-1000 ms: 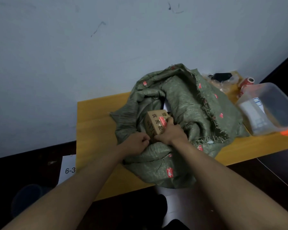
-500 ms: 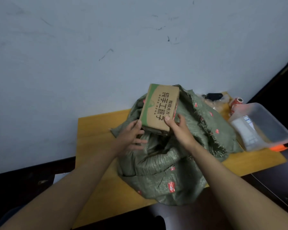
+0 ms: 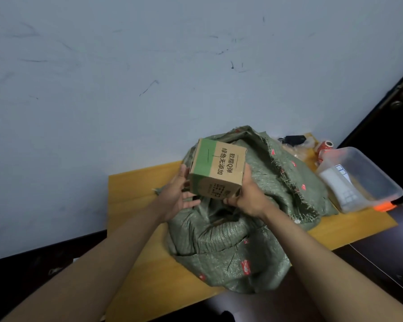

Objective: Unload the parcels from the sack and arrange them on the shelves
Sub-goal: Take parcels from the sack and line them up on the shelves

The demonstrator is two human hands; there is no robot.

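1. Your right hand (image 3: pixel 249 196) grips the cardboard parcel (image 3: pixel 216 173) from its 3 o'clock side; your left hand (image 3: pixel 177 196) steadies it with fingers straight.
2. The parcel is lifted clear above the sack (image 3: pixel 230 240) mouth.
3. No shelves are in view, so shelving this parcel is not yet done.
4. At 2 o'clock sits a plastic tub (image 3: pixel 363 182).

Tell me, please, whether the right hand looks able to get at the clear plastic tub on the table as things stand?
Probably not just yet. The right hand is gripping the cardboard box over the sack. The clear plastic tub sits open on that side with nothing between, so a freed hand likely could.
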